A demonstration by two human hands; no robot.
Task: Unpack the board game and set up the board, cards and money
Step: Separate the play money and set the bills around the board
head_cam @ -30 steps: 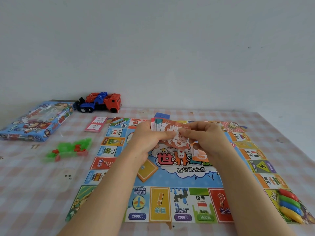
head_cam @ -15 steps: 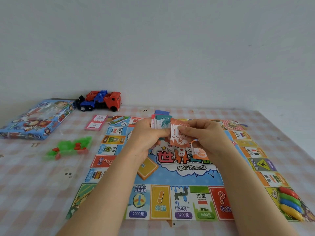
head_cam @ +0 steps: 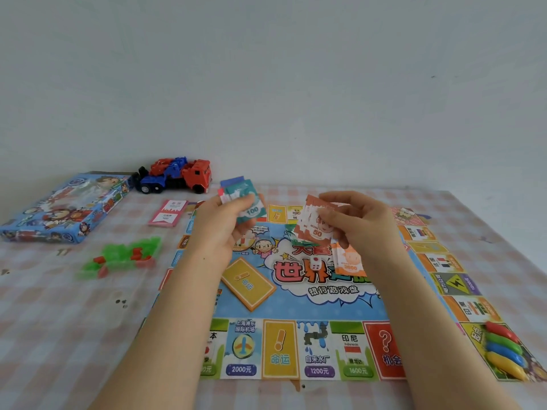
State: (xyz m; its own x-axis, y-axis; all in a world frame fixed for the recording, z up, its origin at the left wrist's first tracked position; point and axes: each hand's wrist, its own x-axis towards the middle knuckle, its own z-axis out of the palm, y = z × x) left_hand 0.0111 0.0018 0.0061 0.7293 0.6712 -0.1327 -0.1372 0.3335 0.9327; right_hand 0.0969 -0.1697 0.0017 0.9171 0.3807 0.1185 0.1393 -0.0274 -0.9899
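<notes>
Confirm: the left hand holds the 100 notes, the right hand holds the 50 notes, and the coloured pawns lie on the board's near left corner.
Wrong corner: the head view shows the coloured pawns on the board's near right corner. Left hand holds 100 notes, right hand 50 notes: correct.

Both forearms reach forward. Left hand (head_cam: 217, 232) pinches green notes (head_cam: 251, 207); right hand (head_cam: 365, 224), held apart, pinches orange notes (head_cam: 315, 232).
</notes>
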